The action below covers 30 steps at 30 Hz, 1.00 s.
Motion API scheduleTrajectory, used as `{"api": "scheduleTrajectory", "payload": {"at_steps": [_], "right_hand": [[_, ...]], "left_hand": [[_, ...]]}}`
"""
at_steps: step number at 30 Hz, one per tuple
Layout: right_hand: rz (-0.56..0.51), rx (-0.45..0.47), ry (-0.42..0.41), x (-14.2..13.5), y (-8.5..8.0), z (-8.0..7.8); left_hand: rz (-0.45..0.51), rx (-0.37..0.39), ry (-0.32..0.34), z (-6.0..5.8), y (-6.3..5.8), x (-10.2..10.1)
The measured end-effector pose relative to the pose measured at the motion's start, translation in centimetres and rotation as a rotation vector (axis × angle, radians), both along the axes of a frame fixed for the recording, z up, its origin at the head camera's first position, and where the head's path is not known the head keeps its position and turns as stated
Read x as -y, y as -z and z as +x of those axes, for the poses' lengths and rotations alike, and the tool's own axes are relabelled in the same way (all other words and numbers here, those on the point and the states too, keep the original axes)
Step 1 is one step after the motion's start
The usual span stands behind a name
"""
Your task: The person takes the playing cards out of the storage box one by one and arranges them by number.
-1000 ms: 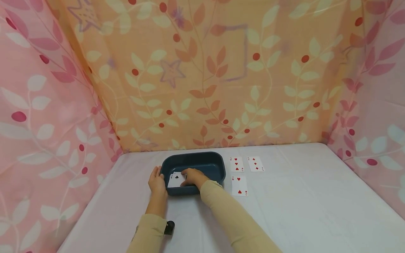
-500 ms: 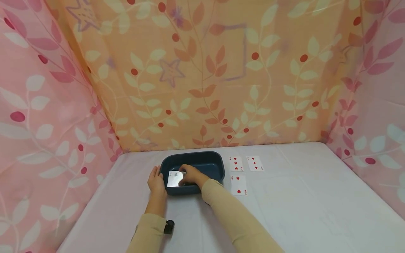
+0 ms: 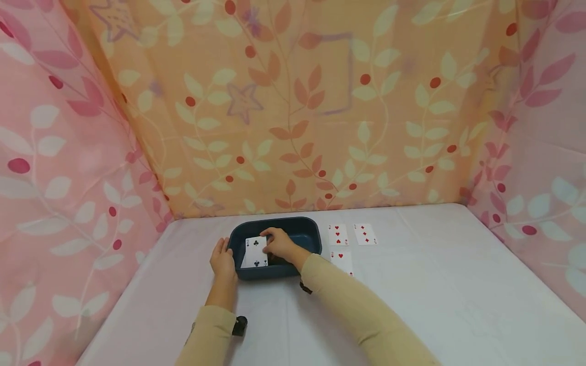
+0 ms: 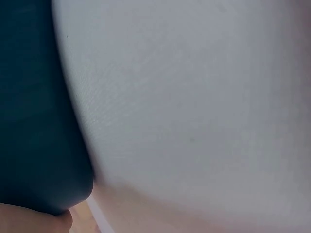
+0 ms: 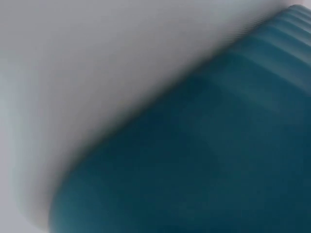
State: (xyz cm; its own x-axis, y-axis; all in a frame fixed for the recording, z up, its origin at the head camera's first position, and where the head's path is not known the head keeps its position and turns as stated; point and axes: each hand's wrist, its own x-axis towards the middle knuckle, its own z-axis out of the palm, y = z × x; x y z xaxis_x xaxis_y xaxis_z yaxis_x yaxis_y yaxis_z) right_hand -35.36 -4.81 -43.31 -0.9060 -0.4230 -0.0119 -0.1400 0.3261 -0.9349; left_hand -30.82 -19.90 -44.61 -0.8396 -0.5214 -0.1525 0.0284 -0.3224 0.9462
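Note:
A dark blue bin (image 3: 270,273) stands on the white table. My right hand (image 3: 283,246) reaches over its front wall and pinches a two of clubs (image 3: 256,252) at the card's right edge, face up. Part of another white card (image 3: 245,261) shows beneath it at the left. My left hand (image 3: 222,260) rests against the outside of the bin's left wall, fingers extended. In the left wrist view the bin's outer wall (image 4: 39,107) fills the left side, a fingertip (image 4: 34,219) at its corner. The right wrist view holds only the bin's side (image 5: 194,155) and table.
Right of the bin lie three face-up cards: a three of hearts (image 3: 338,235), a three of diamonds (image 3: 365,234) and a two of hearts (image 3: 341,262), its lower part behind my right sleeve (image 3: 361,305). Leaf-patterned cloth (image 3: 284,101) encloses the table (image 3: 435,264) at the back and sides.
My right hand has raised the two of clubs from lower in the bin, so more of its face shows. My left hand stays at the bin's side. The head view has shifted slightly.

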Motion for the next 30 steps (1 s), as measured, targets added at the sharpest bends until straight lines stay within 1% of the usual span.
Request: {"api": "scheduleTrajectory", "payload": {"at_steps": [4, 12, 16, 23, 30], "right_hand": [[-0.088, 0.032, 0.037, -0.9, -0.4, 0.4], [-0.184, 0.078, 0.130, -2.5, -1.6, 1.2], [-0.197, 0.093, 0.136, -3.6, -2.2, 1.6], [-0.226, 0.103, 0.150, -5.6, -2.5, 1.7], [-0.201, 0.089, 0.160, -7.2, -2.7, 2.1]], "left_hand": [[-0.002, 0.010, -0.002, -0.1, 0.2, -0.1], [-0.012, 0.024, -0.015, -0.2, 0.2, 0.0], [0.000, 0.021, -0.009, -0.1, 0.0, 0.0], [0.034, 0.016, 0.015, 0.1, 0.1, -0.1], [0.031, 0.012, 0.011, 0.0, 0.0, 0.2]]}}
